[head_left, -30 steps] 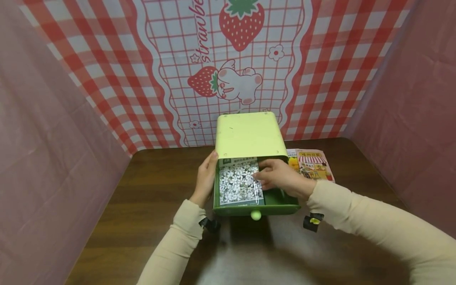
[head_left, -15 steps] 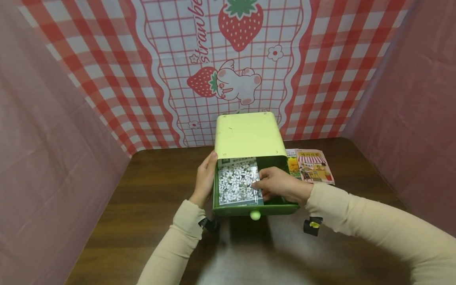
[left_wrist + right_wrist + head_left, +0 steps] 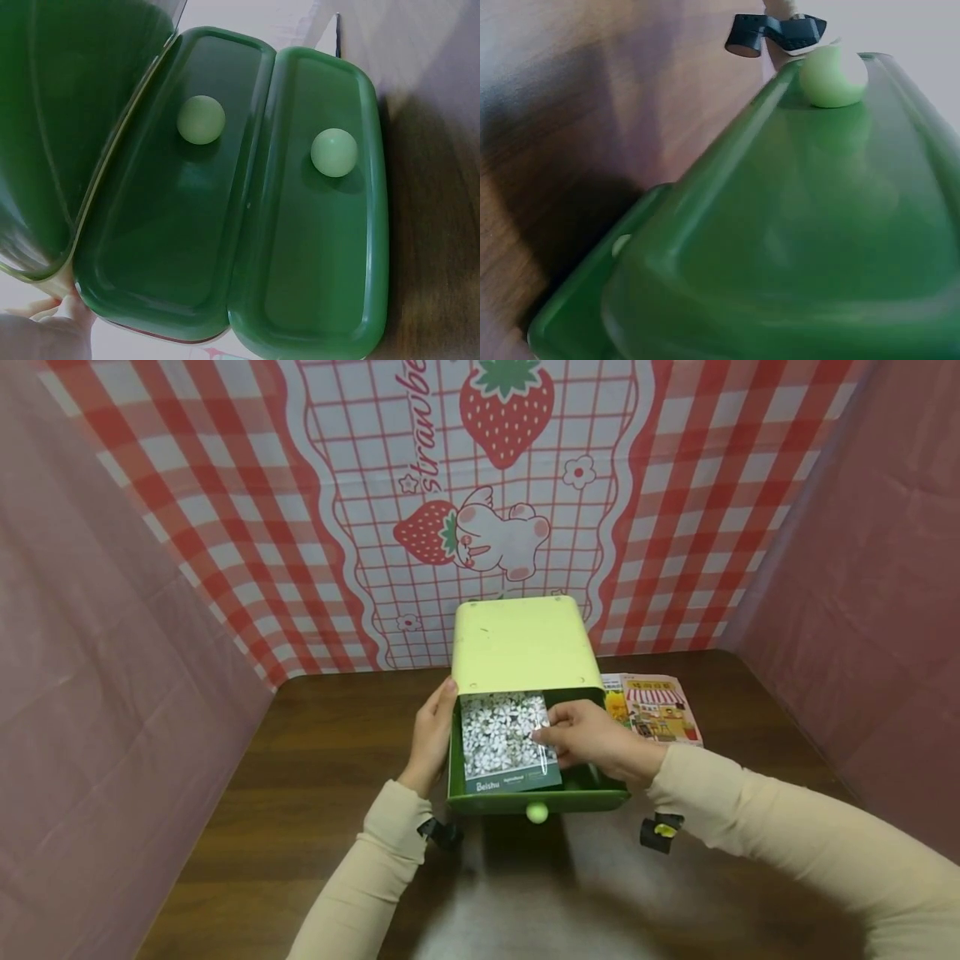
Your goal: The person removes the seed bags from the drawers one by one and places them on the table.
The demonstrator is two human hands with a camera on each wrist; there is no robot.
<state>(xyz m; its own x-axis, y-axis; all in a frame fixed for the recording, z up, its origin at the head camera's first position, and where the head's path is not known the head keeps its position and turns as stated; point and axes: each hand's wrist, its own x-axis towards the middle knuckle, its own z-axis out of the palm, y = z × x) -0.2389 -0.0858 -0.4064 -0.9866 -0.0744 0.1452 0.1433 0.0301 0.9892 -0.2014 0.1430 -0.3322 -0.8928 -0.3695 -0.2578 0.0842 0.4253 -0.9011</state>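
Observation:
In the head view, a pale yellow-green drawer cabinet stands on the table with its green top drawer pulled out. A seed packet with a picture of white flowers lies tilted in the drawer, its far end hidden under the cabinet top. My right hand pinches the packet's right edge, thumb on its front. My left hand rests along the cabinet's left side near its front corner; in the left wrist view, part of this hand shows beside the cabinet edge.
Two more packets, one with a yellow flower and one with a shop drawing, lie right of the cabinet. Lower green drawer fronts with round knobs show in the left wrist view. Strawberry-print cloth hangs behind, pink cloth at both sides.
The packet has shifted away from me: its far lettering has slipped under the cabinet top, and its near dark strip with lettering now shows. My left hand has stayed in place.

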